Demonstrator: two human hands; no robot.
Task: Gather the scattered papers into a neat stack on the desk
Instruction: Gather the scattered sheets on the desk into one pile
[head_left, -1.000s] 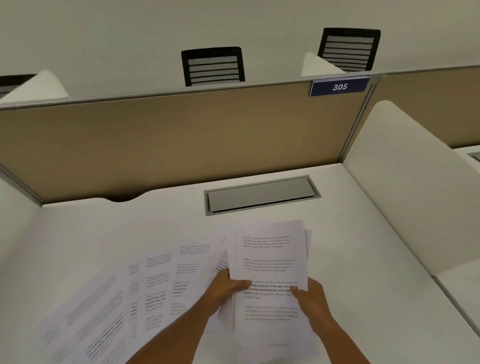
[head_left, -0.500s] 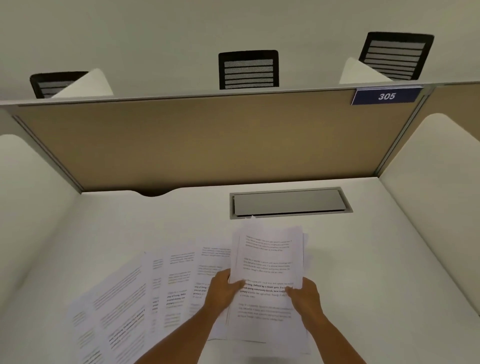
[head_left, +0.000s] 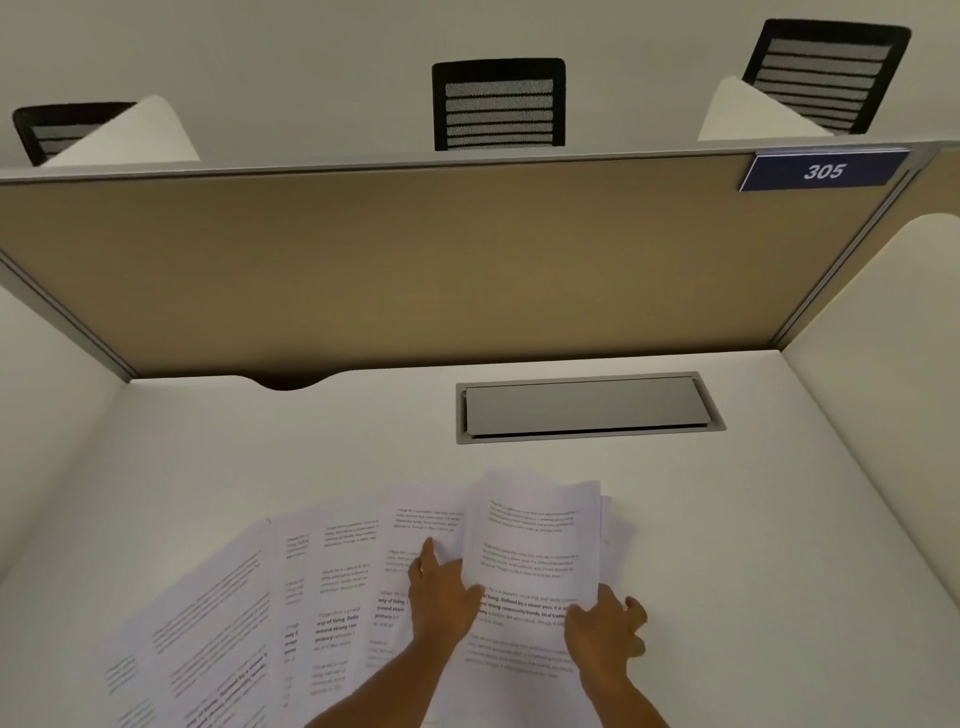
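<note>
fan (head_left: 270, 613): loose sheets lie overlapped flat on the desk (head_left: 779, 519), spreading from the lower left toward the middle, not yet gathered; their inner edges sit under the left hand, so a drag there could skew or crease them
left hand (head_left: 441, 597): thumb over the pile's left edge, index finger stretched out on the nearest fan sheet, the other fingers hidden; risk, as I judge it, is that pulling one sheet in shifts its neighbours and widens the spread
pile (head_left: 535, 561): gathered sheets lie in the middle, just right of the fan, top sheet bowed and far edges uneven; a loose hold could let the sheets slip or fan out
right hand (head_left: 605, 634): grasps the pile's lower right edge, fingers curled; squeezing while the left side moves could buckle the paper
flap (head_left: 587, 405): grey desk hatch beyond the pile, apart from it; a forward shove might slide sheets onto it
</note>
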